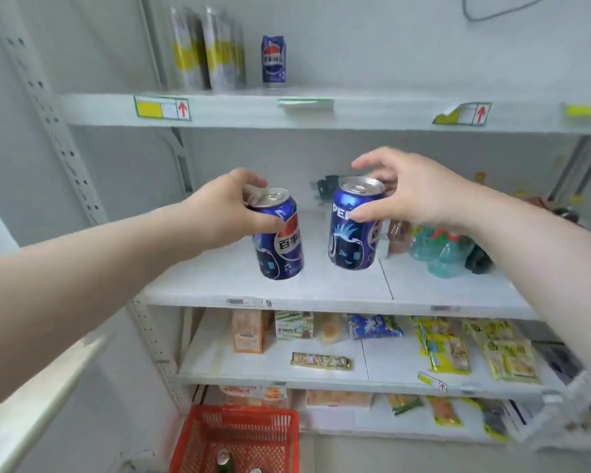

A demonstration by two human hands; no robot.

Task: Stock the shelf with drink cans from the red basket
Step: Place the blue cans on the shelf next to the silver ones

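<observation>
Two blue Pepsi cans stand on the middle shelf (321, 295). My left hand (226, 206) grips the left can (280, 247) round its top. My right hand (410, 189) is at the right can (352, 233): the thumb touches its front, the fingers spread loosely above and behind its rim. A third blue can (273, 59) stands on the top shelf (355, 110). The red basket (236, 438) sits on the floor below, with bottle tops showing inside it.
Two tall silver-and-yellow cans (205, 49) stand at the top shelf's left. Green bottles (437, 247) and dark items crowd the middle shelf's right. Snack packets (475, 349) fill the lower shelves. A perforated upright (58, 131) runs along the left.
</observation>
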